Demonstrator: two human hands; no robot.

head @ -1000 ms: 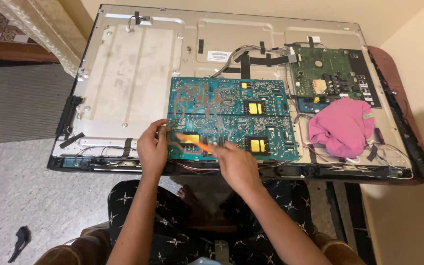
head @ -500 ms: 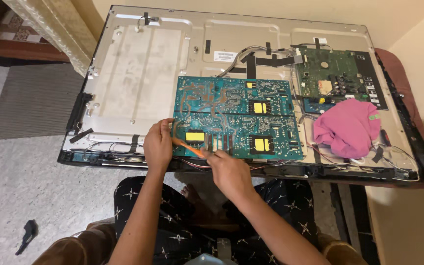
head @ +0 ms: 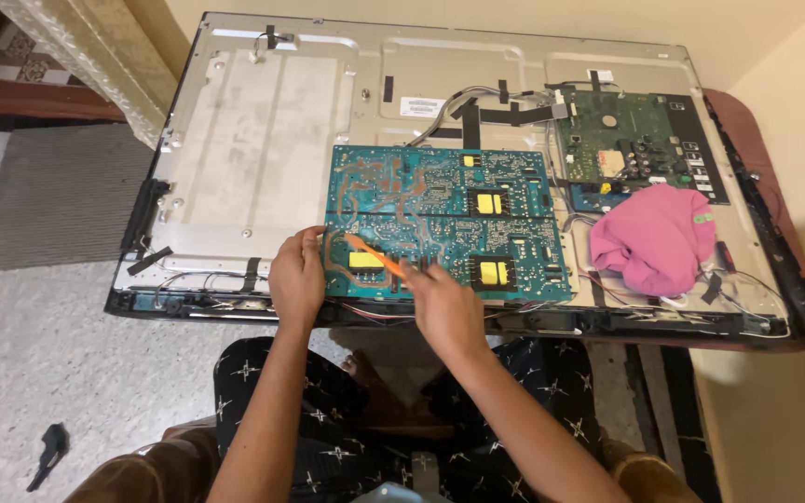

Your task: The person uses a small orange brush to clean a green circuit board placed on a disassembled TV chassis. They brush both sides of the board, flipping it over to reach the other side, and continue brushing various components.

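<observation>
Hands (head: 298, 278) (head: 444, 307) at board (head: 449, 219) near edge | orange tool (head: 375, 256) held | left panel (head: 253, 140) bare

We record bare forearms, no sleeves, left hand (head: 296, 279) and right hand (head: 446, 307) ungloved; black trousers with pale star-like print (head: 328, 410) below them.

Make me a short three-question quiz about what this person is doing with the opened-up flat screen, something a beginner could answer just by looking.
1. True or false: the right hand holds an orange tool over the teal circuit board.
2. What does the left hand touch?
A. the pink cloth
B. the teal board's left edge
C. the green board
3. Fill in: the pink cloth lies toward the panel's ____ side as seen by the camera.

Key
1. True
2. B
3. right
</observation>
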